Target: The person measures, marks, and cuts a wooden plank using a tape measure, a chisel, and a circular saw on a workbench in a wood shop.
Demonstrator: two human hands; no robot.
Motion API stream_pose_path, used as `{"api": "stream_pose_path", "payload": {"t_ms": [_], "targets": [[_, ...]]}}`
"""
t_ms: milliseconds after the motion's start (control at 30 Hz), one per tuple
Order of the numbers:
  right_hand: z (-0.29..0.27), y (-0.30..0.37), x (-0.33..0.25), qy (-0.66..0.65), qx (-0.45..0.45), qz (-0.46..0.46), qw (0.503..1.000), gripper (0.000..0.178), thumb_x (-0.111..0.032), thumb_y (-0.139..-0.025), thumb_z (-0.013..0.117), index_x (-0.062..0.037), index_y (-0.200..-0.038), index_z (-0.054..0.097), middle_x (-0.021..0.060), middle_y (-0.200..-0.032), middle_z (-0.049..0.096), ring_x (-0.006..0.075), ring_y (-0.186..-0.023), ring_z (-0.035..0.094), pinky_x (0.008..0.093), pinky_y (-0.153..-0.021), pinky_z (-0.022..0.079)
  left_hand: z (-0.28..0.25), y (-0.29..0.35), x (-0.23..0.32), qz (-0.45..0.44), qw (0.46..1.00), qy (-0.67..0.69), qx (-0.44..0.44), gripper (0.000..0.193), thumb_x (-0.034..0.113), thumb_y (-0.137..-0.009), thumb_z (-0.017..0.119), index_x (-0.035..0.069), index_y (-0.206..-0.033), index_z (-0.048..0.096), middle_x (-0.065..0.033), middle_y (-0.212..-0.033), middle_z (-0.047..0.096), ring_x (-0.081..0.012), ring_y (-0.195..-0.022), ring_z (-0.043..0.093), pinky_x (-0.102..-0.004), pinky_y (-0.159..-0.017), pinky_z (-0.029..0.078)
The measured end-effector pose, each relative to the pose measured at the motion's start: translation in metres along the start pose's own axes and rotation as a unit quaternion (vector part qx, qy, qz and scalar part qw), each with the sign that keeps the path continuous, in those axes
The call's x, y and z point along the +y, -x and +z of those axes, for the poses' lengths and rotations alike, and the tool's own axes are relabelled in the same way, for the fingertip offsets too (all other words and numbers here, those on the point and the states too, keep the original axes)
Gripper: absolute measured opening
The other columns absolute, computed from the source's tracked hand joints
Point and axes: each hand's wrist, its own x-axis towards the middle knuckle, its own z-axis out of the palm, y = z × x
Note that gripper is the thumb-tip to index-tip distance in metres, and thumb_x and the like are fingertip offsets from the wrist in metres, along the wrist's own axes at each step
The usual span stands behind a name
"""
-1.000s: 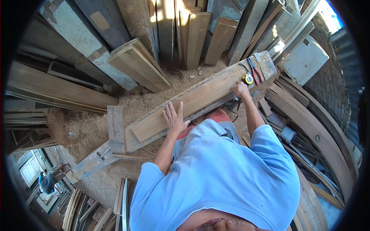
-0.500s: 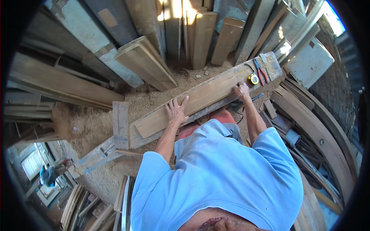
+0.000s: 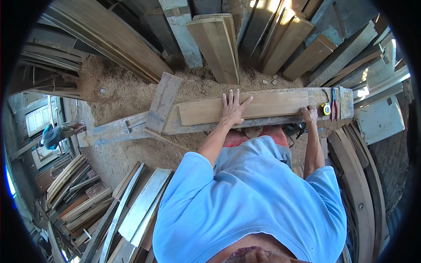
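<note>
A pale wooden plank (image 3: pixel 263 106) lies lengthwise on a long, worn grey beam (image 3: pixel 131 127). My left hand (image 3: pixel 233 108) presses flat on the middle of the plank, fingers spread. My right hand (image 3: pixel 309 115) sits with curled fingers at the plank's right end; whether it holds anything is too small to tell. Just right of it on the beam lie a yellow tape measure (image 3: pixel 325 108) and red-handled pliers (image 3: pixel 334 101). My blue shirt hides what is below the beam.
Sawdust (image 3: pixel 123 87) covers the ground beyond the beam. Boards lean all along the back (image 3: pixel 217 41), and a short grey board (image 3: pixel 162 101) lies across the beam. More planks are stacked at the lower left (image 3: pixel 131 206), curved timbers at the right (image 3: pixel 359 184). Another person (image 3: pixel 57 133) is at far left.
The view has swung, so the beam now runs nearly level. Both hands stay where they were on the plank.
</note>
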Motion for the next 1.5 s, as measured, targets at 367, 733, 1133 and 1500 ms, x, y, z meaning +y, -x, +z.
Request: {"api": "stream_pose_path", "payload": {"t_ms": [367,733,1133,1500], "targets": [[0.000,0.054,-0.040,-0.155,0.044,0.131,0.978,0.048,-0.022,-0.084,0.066,-0.0014,-0.128,0.069,0.0248,-0.115,0.074,0.0358,-0.112,0.071,0.0427,-0.097,0.054,0.043,0.088,-0.040,-0.108,0.983,0.100,0.113,0.096,0.038,-0.077,0.086,0.021,-0.160,0.040,-0.0330,-0.167,0.020,-0.0525,-0.156,0.015,-0.0632,-0.126,0.012],[0.005,0.116,-0.025,-0.077,-0.168,0.149,0.971,0.037,-0.030,-0.081,0.071,0.0009,-0.100,0.079,0.0246,-0.099,0.077,0.0347,-0.097,0.075,0.0415,-0.087,0.058,0.143,0.247,-0.260,-0.733,0.480,0.433,0.211,0.100,0.055,-0.086,0.079,-0.007,-0.151,0.034,-0.0245,-0.146,0.054,-0.0405,-0.129,0.057,-0.0591,-0.107,0.046],[-0.031,0.125,-0.071,-0.163,-0.134,0.090,0.973,0.036,-0.025,-0.086,0.066,0.0052,-0.103,0.075,0.0164,-0.084,0.075,0.0245,-0.078,0.072,0.0389,-0.074,0.057,0.122,0.228,-0.274,-0.292,0.453,0.721,0.436,0.033,0.010,-0.096,0.071,0.004,-0.125,0.057,-0.0053,-0.084,0.061,-0.0150,-0.059,0.056,-0.0342,-0.053,0.051],[-0.002,0.143,-0.190,-0.481,-0.305,0.106,0.815,0.039,-0.036,-0.097,0.072,-0.0013,-0.113,0.068,0.0077,-0.096,0.073,0.0140,-0.074,0.064,0.0313,-0.070,0.055,0.007,0.109,-0.074,-0.042,0.931,0.325,0.159,0.059,0.024,-0.095,0.065,0.002,-0.148,0.050,-0.0265,-0.114,0.070,-0.0460,-0.099,0.070,-0.0510,-0.088,0.056]]}}
